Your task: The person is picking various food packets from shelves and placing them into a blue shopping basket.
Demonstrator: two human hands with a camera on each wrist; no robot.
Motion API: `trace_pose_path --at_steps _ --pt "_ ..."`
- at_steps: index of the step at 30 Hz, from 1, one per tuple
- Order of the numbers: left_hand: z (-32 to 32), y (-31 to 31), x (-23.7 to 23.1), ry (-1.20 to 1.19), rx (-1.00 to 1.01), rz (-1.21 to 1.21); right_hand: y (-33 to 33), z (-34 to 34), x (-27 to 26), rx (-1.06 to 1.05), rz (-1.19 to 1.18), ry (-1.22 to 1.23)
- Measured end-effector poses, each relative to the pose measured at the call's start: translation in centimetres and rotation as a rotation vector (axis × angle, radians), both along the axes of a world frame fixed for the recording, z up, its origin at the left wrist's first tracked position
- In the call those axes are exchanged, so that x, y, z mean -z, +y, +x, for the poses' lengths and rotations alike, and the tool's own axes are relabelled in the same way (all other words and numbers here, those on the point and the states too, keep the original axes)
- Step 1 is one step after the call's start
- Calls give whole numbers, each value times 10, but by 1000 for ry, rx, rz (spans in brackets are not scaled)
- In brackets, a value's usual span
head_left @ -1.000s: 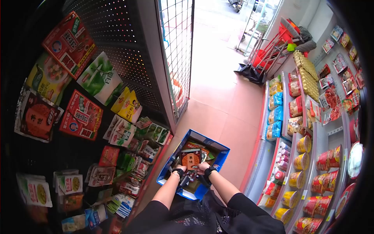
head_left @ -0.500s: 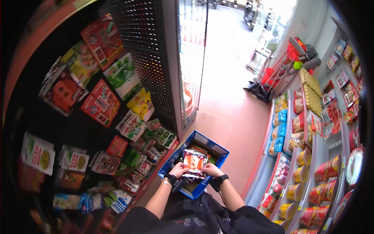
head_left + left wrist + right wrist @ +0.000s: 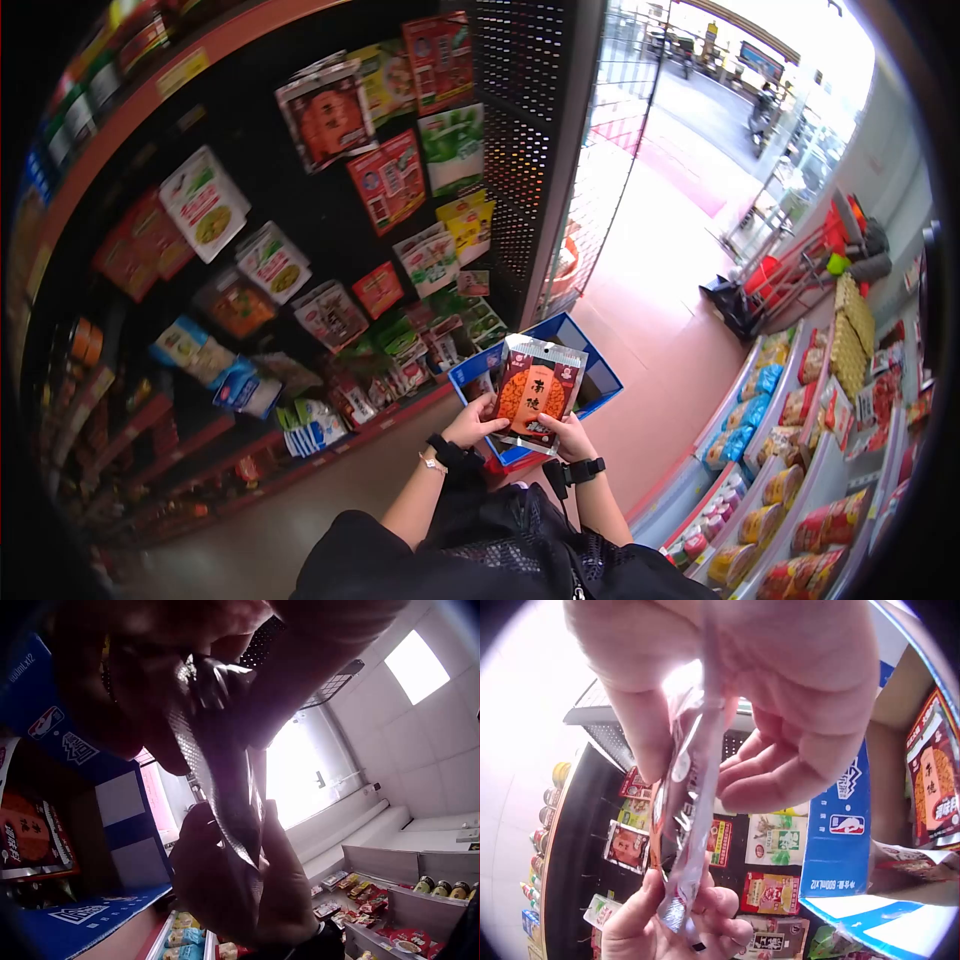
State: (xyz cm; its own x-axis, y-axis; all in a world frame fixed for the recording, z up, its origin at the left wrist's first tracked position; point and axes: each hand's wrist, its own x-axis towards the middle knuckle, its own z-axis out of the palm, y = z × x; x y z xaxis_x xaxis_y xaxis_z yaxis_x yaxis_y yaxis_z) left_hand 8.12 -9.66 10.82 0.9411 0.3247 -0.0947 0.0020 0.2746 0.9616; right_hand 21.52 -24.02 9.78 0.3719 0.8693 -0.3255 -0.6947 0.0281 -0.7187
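A dark red seasoning packet [image 3: 535, 392] with a round orange picture and silver edges is held up over a blue cardboard box [image 3: 596, 352]. My left hand [image 3: 475, 421] pinches its left lower side, thumb on the front. On the opposite side, my right hand [image 3: 571, 437] grips the lower right corner. Both wrist views show the packet [image 3: 684, 802] edge-on between thumbs and fingers of the two hands. A look-alike packet [image 3: 935, 784] lies inside the box, also seen in the left wrist view. Much of the box's inside is hidden in the head view.
On the left, a black rack carries hanging packets, such as a green-and-white one [image 3: 452, 150]. Shelves at right hold yellow tubs [image 3: 757, 527] and blue bags [image 3: 742, 418]. Brooms and a red dustpan [image 3: 765, 277] stand by the bright doorway, beyond the tiled floor [image 3: 640, 330].
Both hands have lifted the packet out of the box and raised it, its front now facing up at me. The head view has swung left, bringing more of the black rack in.
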Motion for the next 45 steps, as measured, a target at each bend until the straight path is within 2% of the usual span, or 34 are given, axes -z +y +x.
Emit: trace_pose_path --at_steps 1,2,3,5,7,9,14,19,22,26,29,33,36,38,41,43,45 --pt "-7 -1 -4 8 7 -2 1 -4 -4 -17 18 -10" --pt "-11 -7 -7 -101 -85 -83 2 -9 -5 -40 16 -11" --pt "-18 -7 -9 -103 -104 -85 3 -13 -6 -85 -1 -1" --pt "-31 -5 -11 31 -61 -134 5 -19 -7 -141 -25 0" --pt "-40 -5 -12 71 -109 -102 11 -30 -14 -141 16 -155" --pt "-51 1 -14 119 -95 6 13 -36 -26 -170 -8 -143" --pt "-79 10 -8 33 -187 -84 31 -60 -32 -200 32 -248" --pt "-138 29 -10 26 -244 -56 60 -112 -36 -226 71 -358" --pt "-177 44 -12 30 -301 53 82 -144 -35 -318 157 -526" --pt "-234 68 -10 66 -360 36 114 -198 -37 -309 149 -546" --pt "-273 85 -25 65 -359 58 134 -230 -25 -377 104 -554" --pt "-314 97 -14 153 -367 -9 150 -271 -26 -430 -63 -282" --pt "-332 100 9 84 -479 -167 160 -292 -25 -422 -57 -170" --pt "-341 101 17 71 -505 -204 166 -301 -29 -476 -172 -67" --pt "-346 101 17 71 -548 -236 173 -304 -21 -502 -174 -83" --pt "-348 103 9 212 -520 -181 179 -300 -13 -507 -168 -106" --pt "-346 105 10 201 -515 -178 184 -297 -6 -529 -191 -159"
